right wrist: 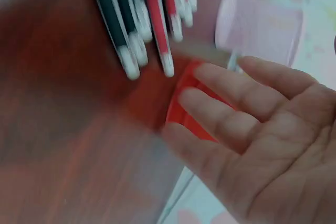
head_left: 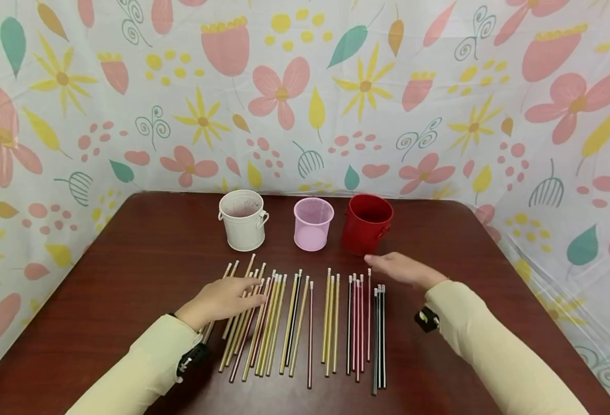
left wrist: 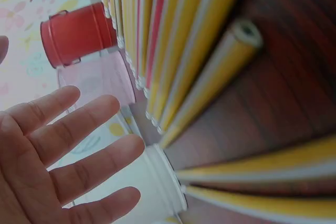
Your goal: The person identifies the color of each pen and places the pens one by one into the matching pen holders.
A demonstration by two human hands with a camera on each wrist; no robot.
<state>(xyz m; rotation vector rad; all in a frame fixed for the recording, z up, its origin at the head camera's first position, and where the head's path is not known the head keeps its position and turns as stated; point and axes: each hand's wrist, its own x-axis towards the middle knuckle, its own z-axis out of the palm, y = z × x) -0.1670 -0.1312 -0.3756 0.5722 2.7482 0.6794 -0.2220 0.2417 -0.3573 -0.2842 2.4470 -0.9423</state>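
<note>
My left hand (head_left: 224,298), fingers extended, hovers over the left end of a row of pencils with white eraser tips. Beneath and beside it lie several gold pencils (head_left: 299,327), mixed with a few dark red ones. The left wrist view shows its spread fingers (left wrist: 84,177) with nothing in them. Just in front of a red bucket (head_left: 367,230) is my right hand (head_left: 405,270), palm and straight fingers bare in the right wrist view. Near it lie pinkish-red pencils (head_left: 357,334) and black pencils (head_left: 380,340) with pale stripes.
A white bucket (head_left: 245,230) with side handles and a pink mesh cup (head_left: 311,234) stand left of the red bucket, along the back of the dark wooden table (head_left: 144,253). Behind the table hangs a flower-patterned curtain (head_left: 284,155).
</note>
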